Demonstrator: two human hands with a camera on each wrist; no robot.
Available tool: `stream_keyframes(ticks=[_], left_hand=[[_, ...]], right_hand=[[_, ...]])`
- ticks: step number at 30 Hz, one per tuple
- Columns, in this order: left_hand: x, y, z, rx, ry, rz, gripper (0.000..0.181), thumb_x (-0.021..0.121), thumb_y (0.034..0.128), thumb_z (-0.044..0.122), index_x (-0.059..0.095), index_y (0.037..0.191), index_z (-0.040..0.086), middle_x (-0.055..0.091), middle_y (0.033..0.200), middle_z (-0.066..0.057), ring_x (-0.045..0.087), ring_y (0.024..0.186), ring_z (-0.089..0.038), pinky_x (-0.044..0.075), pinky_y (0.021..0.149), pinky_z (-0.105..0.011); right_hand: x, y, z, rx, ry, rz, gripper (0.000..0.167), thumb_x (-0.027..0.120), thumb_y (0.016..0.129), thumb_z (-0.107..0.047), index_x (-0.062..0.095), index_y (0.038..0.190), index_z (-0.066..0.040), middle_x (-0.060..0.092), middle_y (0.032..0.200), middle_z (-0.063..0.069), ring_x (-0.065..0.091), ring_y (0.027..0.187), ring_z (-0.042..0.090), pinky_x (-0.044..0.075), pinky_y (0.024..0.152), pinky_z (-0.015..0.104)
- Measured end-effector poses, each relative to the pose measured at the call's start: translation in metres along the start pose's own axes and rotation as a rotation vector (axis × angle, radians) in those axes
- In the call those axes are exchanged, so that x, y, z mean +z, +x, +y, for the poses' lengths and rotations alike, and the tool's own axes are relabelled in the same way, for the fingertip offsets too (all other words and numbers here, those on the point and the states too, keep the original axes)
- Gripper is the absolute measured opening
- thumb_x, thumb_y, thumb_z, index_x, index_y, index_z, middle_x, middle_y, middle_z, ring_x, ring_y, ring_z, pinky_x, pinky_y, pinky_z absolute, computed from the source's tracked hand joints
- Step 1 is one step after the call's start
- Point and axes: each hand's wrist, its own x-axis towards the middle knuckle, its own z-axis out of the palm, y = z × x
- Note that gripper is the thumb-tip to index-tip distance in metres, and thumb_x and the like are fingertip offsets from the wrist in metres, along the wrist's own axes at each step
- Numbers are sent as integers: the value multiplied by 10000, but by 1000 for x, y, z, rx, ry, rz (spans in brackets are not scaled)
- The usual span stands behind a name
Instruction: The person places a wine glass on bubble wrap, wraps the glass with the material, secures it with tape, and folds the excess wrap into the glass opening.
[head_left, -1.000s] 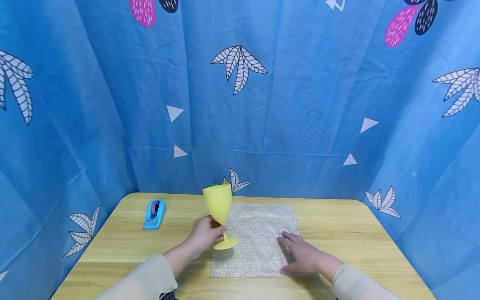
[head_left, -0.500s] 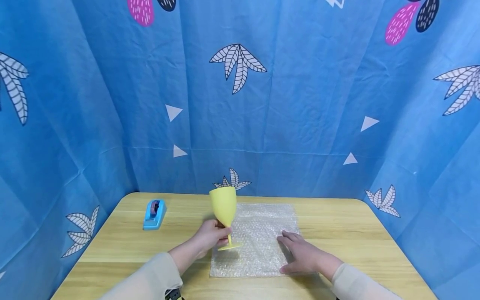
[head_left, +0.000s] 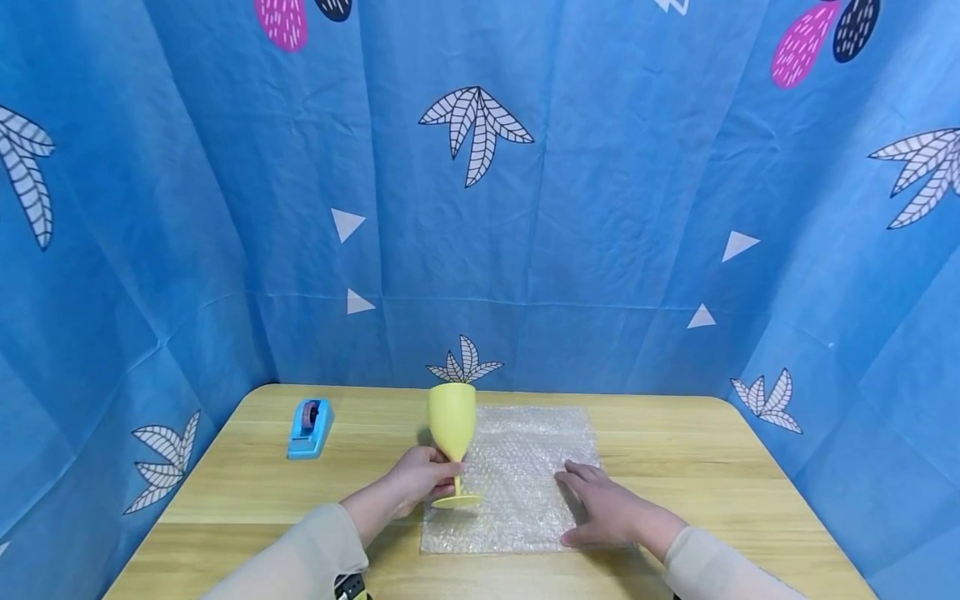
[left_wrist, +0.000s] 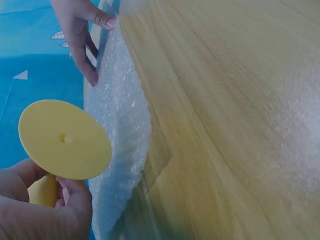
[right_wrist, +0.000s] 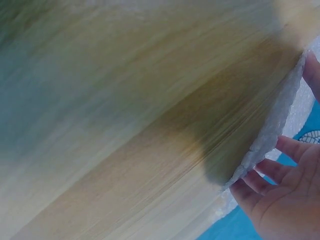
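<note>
A yellow goblet (head_left: 452, 419) stands nearly upright in my left hand (head_left: 422, 478), whose thumb and fingers pinch its stem below the bowl. Its round foot (left_wrist: 65, 139) faces the camera in the left wrist view and appears held over the left edge of a sheet of bubble wrap (head_left: 517, 475). My right hand (head_left: 602, 505) rests on the right side of that sheet with fingers spread. In the right wrist view, its fingertips (right_wrist: 245, 190) touch the wrap's edge.
A light blue tape dispenser (head_left: 310, 428) with a roll of tape sits at the back left of the wooden table (head_left: 675, 450). A blue patterned curtain (head_left: 600, 208) hangs behind the table and along both sides.
My left hand has carried the goblet a little to the right and slightly down, and the goblet has gone from tilted to nearly upright. My right hand has stayed in place.
</note>
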Motion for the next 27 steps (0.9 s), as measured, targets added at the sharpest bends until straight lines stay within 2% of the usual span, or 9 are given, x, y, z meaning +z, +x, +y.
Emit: stream_keyframes(ticks=[15,27], left_hand=[[2,1,-5,-21,63,14,205,724,924,146,580,901,1,597,824,-59,613,726,-134,567,645,-230],[3,-2,-6,-12,80,-7,216,731,914,171,614,828,11,614,769,-32,595,668,-107,541,595,-231]], right_hand=[[0,0,-2,-13,4,17,953,798,796,-516,387,1513,-42,275,1583,247,258,1437,476,327,1110,625],[0,0,1,-8,12,15,969,790,792,-541,379,1521,-54,267,1592,236,248,1447,464,319,1116,622]])
